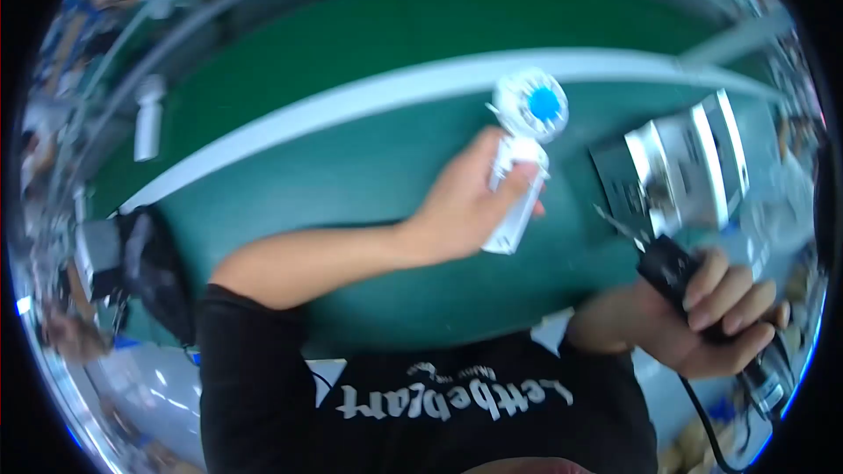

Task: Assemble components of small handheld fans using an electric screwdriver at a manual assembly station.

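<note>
My left hand [465, 197] is closed around the white handle of a small handheld fan [527, 104]. The fan's round head, with a blue centre, points away from me above the green work surface. At the right, my right hand [716, 320] grips a black corded electric screwdriver [666, 265]. Its thin metal tip slants up and left, apart from the fan. Motion blur hides fine detail on the fan and the tip.
A white and grey boxy fixture [680, 167] stands right of the fan, beside clear plastic [781, 211]. A pale raised strip [351, 96] crosses the green table [378, 175]. Another white device [149, 123] lies far left, above a black bag [158, 268]. A black cord [702, 417] hangs at lower right.
</note>
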Demonstrator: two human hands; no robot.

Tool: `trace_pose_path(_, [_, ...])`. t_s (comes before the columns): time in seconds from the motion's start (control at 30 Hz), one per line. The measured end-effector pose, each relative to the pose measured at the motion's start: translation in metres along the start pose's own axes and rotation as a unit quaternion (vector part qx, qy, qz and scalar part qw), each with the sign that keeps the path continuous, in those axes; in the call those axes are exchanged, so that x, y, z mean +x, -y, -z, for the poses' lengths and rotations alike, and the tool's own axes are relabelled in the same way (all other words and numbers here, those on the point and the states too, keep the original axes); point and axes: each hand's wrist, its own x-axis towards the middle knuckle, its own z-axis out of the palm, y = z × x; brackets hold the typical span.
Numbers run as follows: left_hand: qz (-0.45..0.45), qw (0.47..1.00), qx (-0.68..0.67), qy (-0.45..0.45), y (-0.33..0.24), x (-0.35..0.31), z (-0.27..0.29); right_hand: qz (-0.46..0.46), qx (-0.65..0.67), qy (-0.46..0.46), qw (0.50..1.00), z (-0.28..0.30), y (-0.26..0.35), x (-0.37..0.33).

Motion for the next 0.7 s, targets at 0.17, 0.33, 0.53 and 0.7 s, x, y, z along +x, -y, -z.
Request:
trace_pose_path(0.17, [0.006, 0.994, 0.098, 0.039, 0.019, 0.006, -0.006, -0.032, -0.078, 0.013, 0.996, -0.008, -0.015, -0.028])
trace_pose_path(0.33, [0.013, 0.993, 0.104, 0.047, 0.026, -0.004, -0.010, -0.065, -0.119, 0.043, 0.990, -0.010, -0.016, -0.038])
trace_pose_path(0.53, [-0.078, 0.983, 0.164, 0.035, 0.029, -0.002, -0.014, -0.090, -0.117, 0.137, 0.980, 0.001, -0.022, -0.031])
trace_pose_path(0.7, [-0.115, 0.978, 0.172, 0.026, 0.026, -0.003, -0.014, -0.104, -0.153, 0.073, 0.980, -0.017, -0.026, -0.037])
